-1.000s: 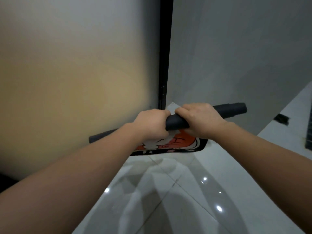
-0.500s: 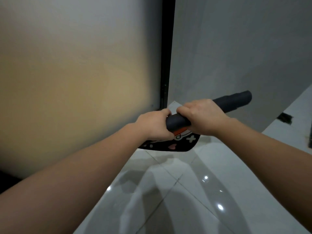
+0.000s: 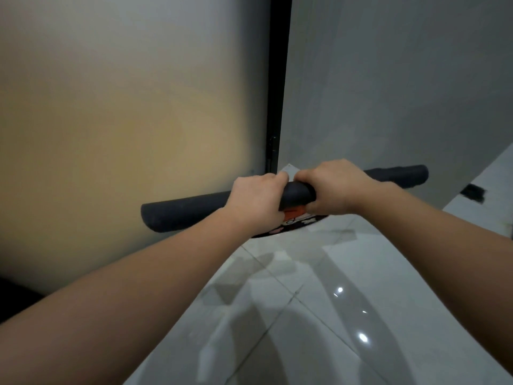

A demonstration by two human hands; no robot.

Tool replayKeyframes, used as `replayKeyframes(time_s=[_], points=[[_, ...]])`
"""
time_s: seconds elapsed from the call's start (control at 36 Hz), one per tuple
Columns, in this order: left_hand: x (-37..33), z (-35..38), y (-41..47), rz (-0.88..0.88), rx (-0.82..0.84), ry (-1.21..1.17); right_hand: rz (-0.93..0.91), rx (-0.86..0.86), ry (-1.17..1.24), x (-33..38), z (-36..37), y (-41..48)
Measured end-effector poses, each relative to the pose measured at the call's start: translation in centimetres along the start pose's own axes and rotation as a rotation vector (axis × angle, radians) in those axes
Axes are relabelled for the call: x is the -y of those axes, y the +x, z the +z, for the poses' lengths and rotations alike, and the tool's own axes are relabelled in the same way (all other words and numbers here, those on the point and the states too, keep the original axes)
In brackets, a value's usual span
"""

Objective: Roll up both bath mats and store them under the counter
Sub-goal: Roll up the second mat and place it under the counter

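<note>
Nearest, only bare forearms, reaching forward from the lower corners over the glossy tiled floor (image 3: 319, 315) and converging on one spot. Left hand (image 3: 256, 202) and right hand (image 3: 334, 187) side by side, almost touching, knuckles up, both closed from above around the middle of the bath mat (image 3: 188, 211). Each grip clamped on the roll, fingers curled over the far side and out of sight, thumbs hidden beneath.

Mat rolled almost completely into a long dark tube, held clear of the floor and slightly tilted, higher at the end right of the grip, lower at the end left of it. Just below the grip, a short loose flap (image 3: 294, 222) with an orange and white print, not yet wound in. Judged: rolling of this mat nearly finished, with only that last bit of tail left to take up.

No second mat anywhere in view, so impossible to tell whether rolled or stored already. No bench in view either; storage under it evidently not yet done for this roll.

Beyond the grip, a frosted panel (image 3: 125, 120) glowing yellowish to the left, a black vertical frame (image 3: 277, 93) straight ahead, and a plain grey wall (image 3: 388, 93) to the right. Far right of the grip, at floor level, a small dark object (image 3: 473, 191), too blurred to identify.
</note>
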State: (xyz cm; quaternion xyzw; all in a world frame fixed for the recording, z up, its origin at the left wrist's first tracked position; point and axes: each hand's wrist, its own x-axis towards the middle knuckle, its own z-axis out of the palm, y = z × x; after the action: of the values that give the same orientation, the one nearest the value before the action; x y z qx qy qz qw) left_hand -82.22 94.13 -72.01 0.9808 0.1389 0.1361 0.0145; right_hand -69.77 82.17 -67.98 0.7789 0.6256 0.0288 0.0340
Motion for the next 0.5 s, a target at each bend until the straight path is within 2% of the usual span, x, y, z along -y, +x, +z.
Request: replayKeyframes(time_s=[0.08, 0.14, 0.22, 0.28, 0.36, 0.44, 0.5], points=[[1.1, -0.7, 0.5, -0.092, 0.221, -0.196, -0.125, -0.264, -0.188, -0.3, 1.2, -0.5], [1.7, -1.0, 0.5, -0.166, 0.368, -0.402, -0.174, -0.41, -0.2, -0.2, 1.6, -0.7], [2.0, -0.9, 0.3, -0.165, 0.372, -0.431, -0.185, -0.457, -0.206, 0.3, 2.1, -0.5], [1.8, -0.7, 0.2, -0.155, 0.323, -0.331, -0.149, -0.382, -0.198, 0.4, 2.3, -0.2], [1.5, 0.0, -0.2, -0.083, 0.164, -0.092, -0.045, -0.147, -0.102, 0.6, 1.8, 0.5], [1.1, 0.7, -0.6, 0.043, 0.012, 0.092, 0.062, 0.178, 0.145, 0.6, 0.8, 1.0], [0.6, 0.8, -0.7, 0.074, -0.028, 0.118, 0.103, 0.289, 0.283, 0.3, 0.4, 1.2]])
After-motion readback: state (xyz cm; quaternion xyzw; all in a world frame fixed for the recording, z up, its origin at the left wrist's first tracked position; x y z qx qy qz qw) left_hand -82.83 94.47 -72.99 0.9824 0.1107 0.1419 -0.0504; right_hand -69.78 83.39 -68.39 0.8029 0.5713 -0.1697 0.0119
